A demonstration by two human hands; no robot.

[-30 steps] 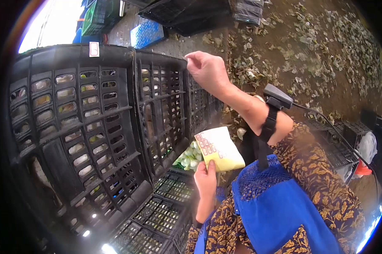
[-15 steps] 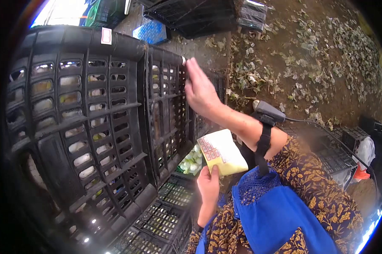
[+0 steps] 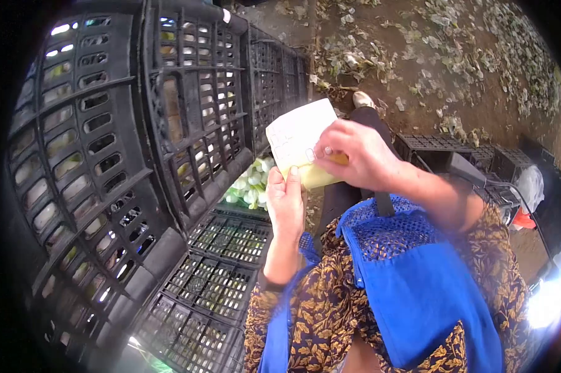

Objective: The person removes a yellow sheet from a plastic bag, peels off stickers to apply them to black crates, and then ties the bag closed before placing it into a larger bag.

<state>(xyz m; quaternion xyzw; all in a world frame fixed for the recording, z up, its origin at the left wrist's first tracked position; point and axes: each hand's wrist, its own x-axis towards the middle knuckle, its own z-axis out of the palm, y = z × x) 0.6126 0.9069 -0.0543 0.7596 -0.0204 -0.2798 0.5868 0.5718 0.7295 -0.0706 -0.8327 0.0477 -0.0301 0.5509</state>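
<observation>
My left hand (image 3: 285,202) holds a yellow sheet of small labels (image 3: 298,140) by its lower edge, up in front of my chest. My right hand (image 3: 355,152) rests on the sheet's right side, fingertips pinching at a label on it. A black device is strapped to my right forearm (image 3: 460,168) with a cable running off it. Directly left of the sheet stand tall stacked black plastic crates (image 3: 187,112) with slotted walls.
Pale green vegetables (image 3: 249,186) show in a gap between the crates. Low black crates (image 3: 224,267) lie at my feet and more (image 3: 442,146) sit to the right. Brown ground (image 3: 429,56) strewn with leaf scraps stretches beyond. I wear a blue apron (image 3: 411,292).
My right hand has come down from the top edge of the tall crate to the label sheet. The sheet has been raised, and my view has tilted lower.
</observation>
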